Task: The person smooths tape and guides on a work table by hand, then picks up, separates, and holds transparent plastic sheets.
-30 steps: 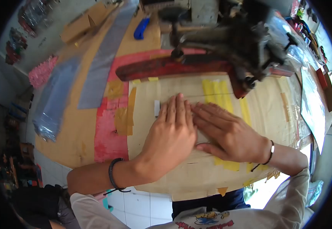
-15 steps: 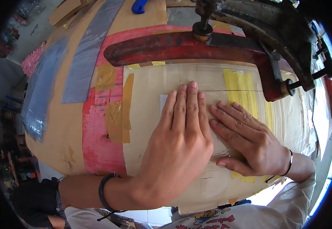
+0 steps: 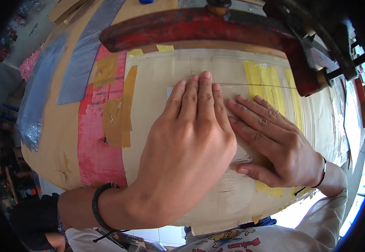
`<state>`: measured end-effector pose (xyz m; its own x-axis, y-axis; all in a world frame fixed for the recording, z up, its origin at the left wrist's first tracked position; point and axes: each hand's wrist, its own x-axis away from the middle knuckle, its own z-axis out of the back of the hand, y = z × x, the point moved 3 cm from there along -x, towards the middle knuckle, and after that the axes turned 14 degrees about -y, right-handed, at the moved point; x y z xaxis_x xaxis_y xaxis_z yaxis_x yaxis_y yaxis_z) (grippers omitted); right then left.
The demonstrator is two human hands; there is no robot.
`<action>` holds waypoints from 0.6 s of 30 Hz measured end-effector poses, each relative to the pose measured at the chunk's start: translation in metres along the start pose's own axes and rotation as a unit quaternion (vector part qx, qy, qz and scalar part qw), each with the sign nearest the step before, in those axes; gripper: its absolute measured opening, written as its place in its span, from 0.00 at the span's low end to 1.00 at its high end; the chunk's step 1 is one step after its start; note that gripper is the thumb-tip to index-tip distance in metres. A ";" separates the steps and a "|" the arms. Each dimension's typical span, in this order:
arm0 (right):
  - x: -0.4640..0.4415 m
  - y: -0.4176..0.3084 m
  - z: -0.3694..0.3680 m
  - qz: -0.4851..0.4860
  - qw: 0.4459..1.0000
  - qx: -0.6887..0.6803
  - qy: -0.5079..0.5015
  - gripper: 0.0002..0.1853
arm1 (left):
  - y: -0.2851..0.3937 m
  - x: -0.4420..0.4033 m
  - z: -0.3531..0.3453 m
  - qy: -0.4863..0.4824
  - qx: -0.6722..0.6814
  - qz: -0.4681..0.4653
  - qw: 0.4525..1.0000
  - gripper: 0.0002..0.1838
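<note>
My left hand (image 3: pixel 191 138) lies flat, palm down, on the taped work board (image 3: pixel 149 84), its fingers stretched out and pointing away from me. Beside it, my right hand (image 3: pixel 270 143) also rests palm down with its fingers extended to the upper left and its thumb apart. A small white strip (image 3: pixel 169 91) shows next to the left hand's fingers. Yellow tape strips (image 3: pixel 268 82) run beyond and partly under the right hand. What lies beneath the palms is hidden. To the left are brown tape (image 3: pixel 117 117) and a red band (image 3: pixel 100 147).
A red metal arm (image 3: pixel 199 29) of a machine crosses above the board's far side, with dark machine parts (image 3: pixel 316 42) at upper right. Blue-grey plastic strips (image 3: pixel 88 59) lie at left. Another person (image 3: pixel 33 222) is at lower left.
The view has come closer and shifted, so the red arm appears higher and larger. Both hands stay flat on the board; a gap has opened between their fingertips since the earliest frame.
</note>
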<state>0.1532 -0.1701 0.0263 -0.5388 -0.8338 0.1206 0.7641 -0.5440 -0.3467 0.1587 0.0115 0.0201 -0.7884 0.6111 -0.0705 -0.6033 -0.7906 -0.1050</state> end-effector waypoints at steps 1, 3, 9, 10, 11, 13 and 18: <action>0.000 0.000 0.000 -0.001 1.000 0.004 0.000 0.41 | 0.000 0.000 0.000 0.004 0.001 0.001 1.000 0.23; -0.001 0.000 0.000 -0.001 1.000 0.008 -0.003 0.41 | -0.001 0.000 0.000 0.011 0.002 0.002 1.000 0.23; -0.001 0.001 -0.001 -0.009 1.000 0.011 -0.010 0.42 | -0.001 -0.003 0.003 0.004 0.033 0.007 0.999 0.23; -0.001 0.001 -0.002 -0.010 1.000 0.013 -0.010 0.42 | -0.002 -0.005 0.011 -0.016 0.059 0.012 0.998 0.23; -0.001 0.002 -0.002 -0.010 1.000 0.015 -0.010 0.42 | -0.002 -0.005 0.011 -0.008 0.075 0.011 0.997 0.23; -0.001 0.002 -0.002 -0.015 1.000 0.016 -0.013 0.42 | -0.004 -0.004 0.004 0.035 0.096 0.001 0.995 0.23; -0.003 0.002 -0.001 -0.031 0.999 0.012 -0.024 0.42 | -0.003 -0.006 -0.003 0.079 0.011 0.006 0.997 0.23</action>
<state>0.1560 -0.1684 0.0248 -0.5683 -0.8014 0.1865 0.7384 -0.5968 -0.3140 0.1652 0.0105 0.0179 -0.7683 0.5981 -0.2279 -0.5971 -0.7980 -0.0810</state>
